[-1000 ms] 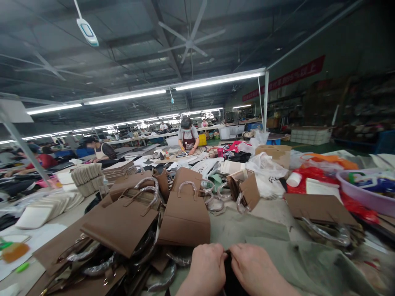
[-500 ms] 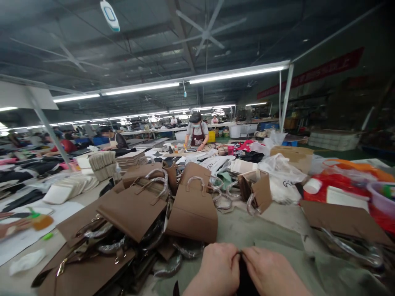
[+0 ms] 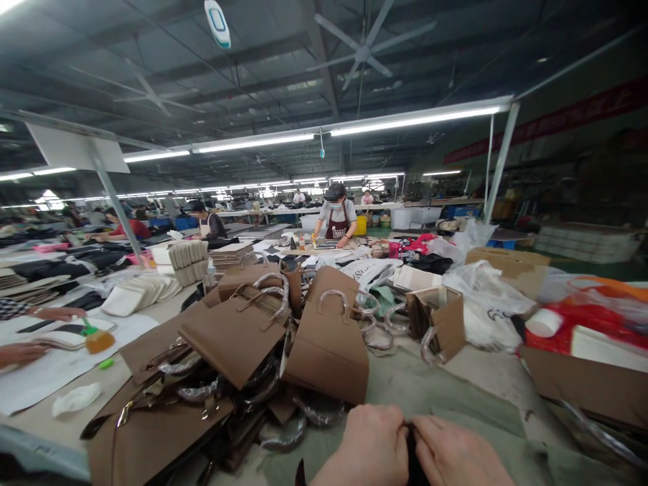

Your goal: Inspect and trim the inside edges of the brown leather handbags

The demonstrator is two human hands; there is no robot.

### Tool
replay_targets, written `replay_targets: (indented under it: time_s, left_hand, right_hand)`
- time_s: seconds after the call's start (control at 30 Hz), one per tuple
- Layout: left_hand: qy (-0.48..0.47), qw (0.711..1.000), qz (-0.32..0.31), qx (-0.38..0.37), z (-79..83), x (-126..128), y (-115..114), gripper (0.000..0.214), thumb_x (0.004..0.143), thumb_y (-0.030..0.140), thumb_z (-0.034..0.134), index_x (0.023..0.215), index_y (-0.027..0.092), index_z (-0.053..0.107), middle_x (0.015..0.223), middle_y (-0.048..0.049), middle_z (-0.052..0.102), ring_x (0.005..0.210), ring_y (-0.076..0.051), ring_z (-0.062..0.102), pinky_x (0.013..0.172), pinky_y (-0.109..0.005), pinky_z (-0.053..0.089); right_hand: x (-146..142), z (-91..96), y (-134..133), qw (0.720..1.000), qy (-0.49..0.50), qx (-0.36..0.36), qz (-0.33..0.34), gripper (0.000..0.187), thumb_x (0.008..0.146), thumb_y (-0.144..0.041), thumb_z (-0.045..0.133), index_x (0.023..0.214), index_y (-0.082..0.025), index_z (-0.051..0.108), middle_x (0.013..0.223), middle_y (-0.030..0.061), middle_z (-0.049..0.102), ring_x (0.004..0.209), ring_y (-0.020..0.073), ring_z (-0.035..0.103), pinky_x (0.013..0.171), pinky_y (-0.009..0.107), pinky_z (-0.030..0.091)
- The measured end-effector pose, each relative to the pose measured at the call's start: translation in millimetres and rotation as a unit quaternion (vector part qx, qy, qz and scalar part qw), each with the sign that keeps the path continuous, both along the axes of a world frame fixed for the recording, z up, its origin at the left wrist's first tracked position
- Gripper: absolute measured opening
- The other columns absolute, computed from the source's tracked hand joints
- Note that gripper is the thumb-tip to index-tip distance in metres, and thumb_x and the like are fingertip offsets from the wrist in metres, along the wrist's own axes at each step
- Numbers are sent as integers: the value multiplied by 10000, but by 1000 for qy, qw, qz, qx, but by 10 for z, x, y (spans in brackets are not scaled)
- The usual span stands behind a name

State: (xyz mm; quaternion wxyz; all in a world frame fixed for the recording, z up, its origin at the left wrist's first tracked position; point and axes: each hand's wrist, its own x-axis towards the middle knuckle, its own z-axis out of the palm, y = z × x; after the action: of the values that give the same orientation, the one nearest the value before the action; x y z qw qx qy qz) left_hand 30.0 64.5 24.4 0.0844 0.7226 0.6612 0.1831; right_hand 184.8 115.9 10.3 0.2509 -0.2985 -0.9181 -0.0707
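Observation:
At the bottom edge my left hand and my right hand press together, fingers closed on a small dark piece pinched between them. Most of that piece is hidden, so I cannot make out what it is. Just beyond my hands lies a pile of brown handbags with plastic-wrapped handles, spread over a grey-green cloth on the worktable.
A co-worker's hands rest on white paper at the left with an orange brush. Stacks of beige pieces, white plastic bags, a cardboard box and red bags crowd the table. Another person in an apron stands at the far end.
The view has swung to the left, bringing a co-worker's hands in at the left edge. My hands stay pressed together on the dark piece, a little lower in view.

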Motion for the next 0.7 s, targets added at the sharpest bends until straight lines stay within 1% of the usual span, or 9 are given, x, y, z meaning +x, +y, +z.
replay_targets:
  time_s: [0.1, 0.17, 0.3, 0.43, 0.5, 0.6, 0.67, 0.7]
  left_hand:
    - [11, 1000, -3, -12, 12, -12, -8, 231, 835, 274, 467, 746, 197, 666, 768, -73, 720, 722, -238, 684, 593, -280, 439]
    - [20, 1000, 0, -16, 11, -25, -6, 230, 833, 267, 467, 748, 193, 667, 772, -80, 719, 723, -240, 684, 593, -281, 439]
    - [26, 1000, 7, -8, -11, -41, 6, 212, 824, 241, 465, 746, 195, 656, 761, -72, 712, 711, -232, 676, 582, -278, 426]
    - [13, 1000, 22, 6, -16, -30, 14, 222, 845, 241, 448, 741, 202, 640, 759, -51, 707, 719, -209, 670, 589, -266, 413]
    - [12, 1000, 25, 3, 9, -23, 10, 228, 852, 243, 446, 731, 202, 635, 752, -45, 704, 710, -200, 665, 589, -261, 407]
    - [19, 999, 22, -15, 77, -23, -10, 234, 860, 245, 452, 726, 201, 638, 740, -42, 698, 707, -192, 658, 602, -257, 403]
    - [21, 999, 19, -26, 118, -32, -19, 248, 877, 257, 447, 745, 202, 650, 757, -43, 701, 733, -186, 656, 633, -253, 409]
    - [17, 999, 15, -32, 132, -39, -17, 251, 884, 262, 445, 767, 203, 659, 778, -44, 704, 755, -183, 655, 650, -250, 412]
  right_hand:
    - [28, -13, -1, 1000, -8, -8, 14, 297, 833, -89, 348, 725, -231, 585, 623, -11, 655, 533, 148, 646, 481, 263, 396]
    - [21, -33, -8, 1000, -16, -5, 8, 290, 833, -89, 359, 712, -231, 581, 603, -12, 642, 519, 155, 637, 474, 274, 383]
    - [-39, -54, -32, 999, -34, -6, -14, 271, 797, -58, 391, 701, -223, 583, 600, -2, 634, 524, 173, 630, 488, 292, 362]
    - [-112, 1, -67, 996, -57, -23, -60, 255, 778, -40, 431, 682, -207, 599, 602, 14, 638, 536, 192, 630, 495, 301, 338]
    - [-144, 54, -98, 993, -66, -48, -88, 255, 781, -38, 440, 688, -201, 614, 619, 21, 650, 559, 200, 637, 502, 302, 336]
    - [-149, 160, -159, 983, -79, -108, -124, 240, 818, -84, 448, 725, -193, 641, 672, 37, 677, 616, 209, 651, 534, 299, 355]
    - [-108, 237, -184, 976, -82, -150, -137, 235, 852, -131, 444, 776, -189, 660, 732, 50, 699, 673, 209, 659, 575, 289, 377]
    - [-75, 271, -185, 975, -76, -167, -122, 237, 871, -155, 438, 828, -191, 668, 786, 53, 710, 722, 204, 662, 609, 281, 391]
